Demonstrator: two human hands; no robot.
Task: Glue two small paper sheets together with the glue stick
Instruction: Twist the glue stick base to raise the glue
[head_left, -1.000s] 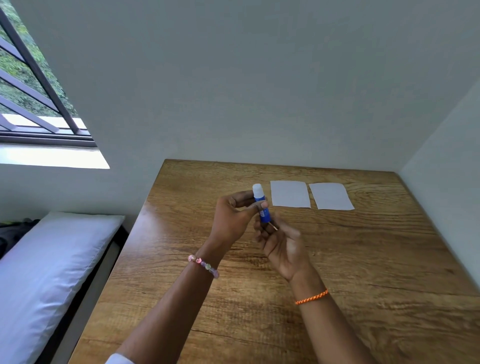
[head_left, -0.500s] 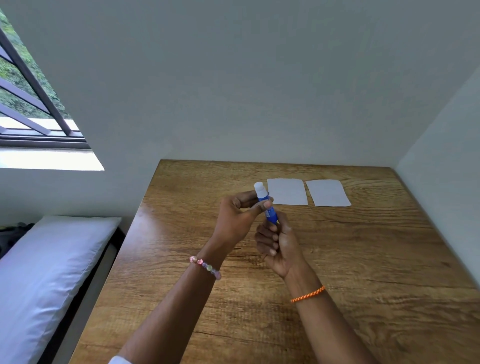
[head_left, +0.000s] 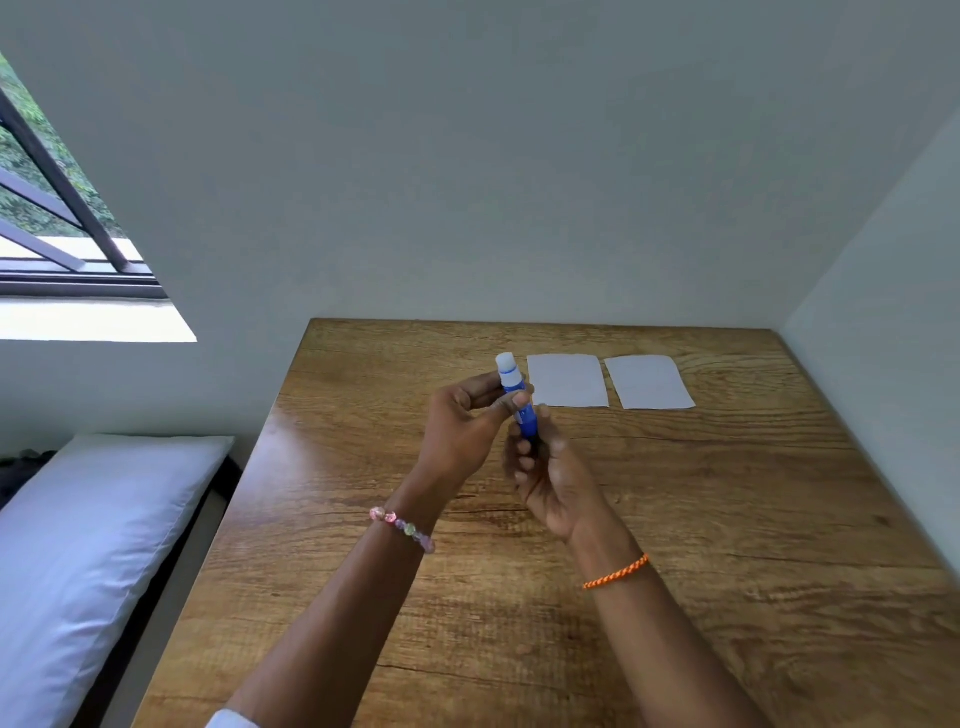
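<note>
Both hands gripping glue stick (head_left: 516, 397) above desk (head_left: 727, 519), left hand (head_left: 467, 426) up top, right hand (head_left: 545, 467) at base: risk of over-twisting, snapping glue before reaching left sheet (head_left: 567, 380) or right sheet (head_left: 648, 382).

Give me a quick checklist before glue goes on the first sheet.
1. Glue stick held: ok; left hand pinches its upper part, right hand grips its base.
2. Cap off: cannot tell; the white top end may be cap or glue.
3. Left sheet flat on the table: ok.
4. Right sheet flat, apart from the left one: ok; a narrow strip of table shows between them.
5. Sheets free of hands: ok; both hands are above the table, nearer the person than the sheets.
6. Glue already on a sheet: cannot tell; both look plain white.
</note>
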